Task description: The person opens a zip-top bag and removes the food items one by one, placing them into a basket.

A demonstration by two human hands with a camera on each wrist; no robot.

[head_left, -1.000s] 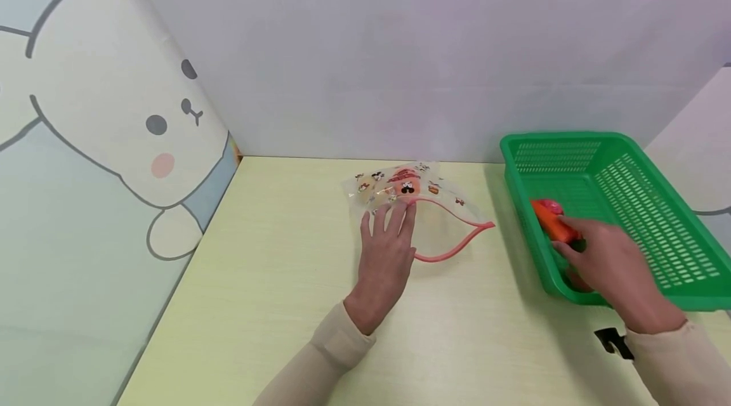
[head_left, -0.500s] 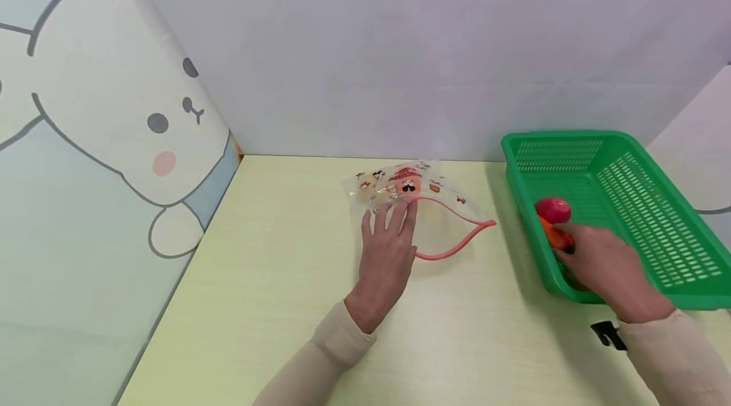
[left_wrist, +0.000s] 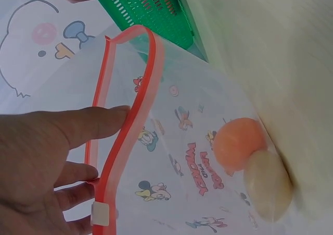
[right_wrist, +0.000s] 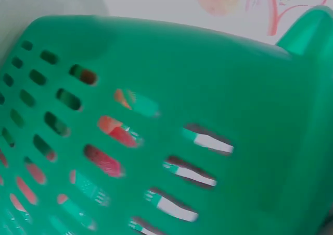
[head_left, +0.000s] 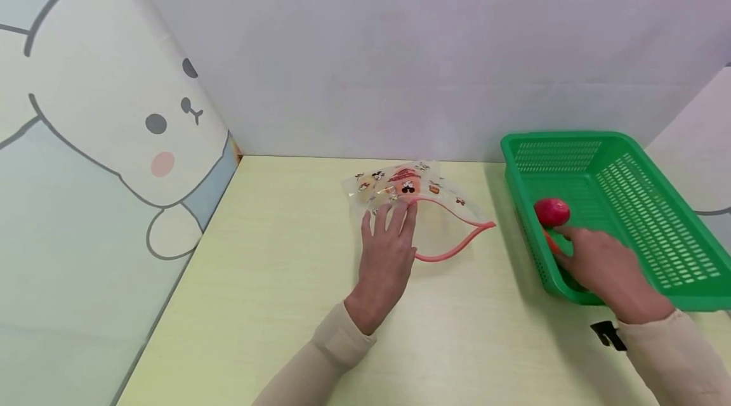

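Note:
In the head view my left hand lies over the mouth of a clear printed zip bag, its fingers spread on the far edge. In the left wrist view the thumb touches the bag's red zip strip, and the mouth stands apart. An orange ball-like thing and a pale egg-shaped thing lie in the bag. My right hand reaches into the green basket. Its thumb and forefinger are bent about an orange-red thing, mostly hidden. A pink-red rounded thing lies just beyond.
The basket stands at the right of the pale yellow table. A plain wall rises along the table's back, and a cartoon-printed panel borders its left. A small black thing shows beside the right sleeve.
The orange-red thing at my right hand has dropped lower in the basket and shows less. The pink-red thing, partly covered before, now shows whole. My left hand and the bag stay put.

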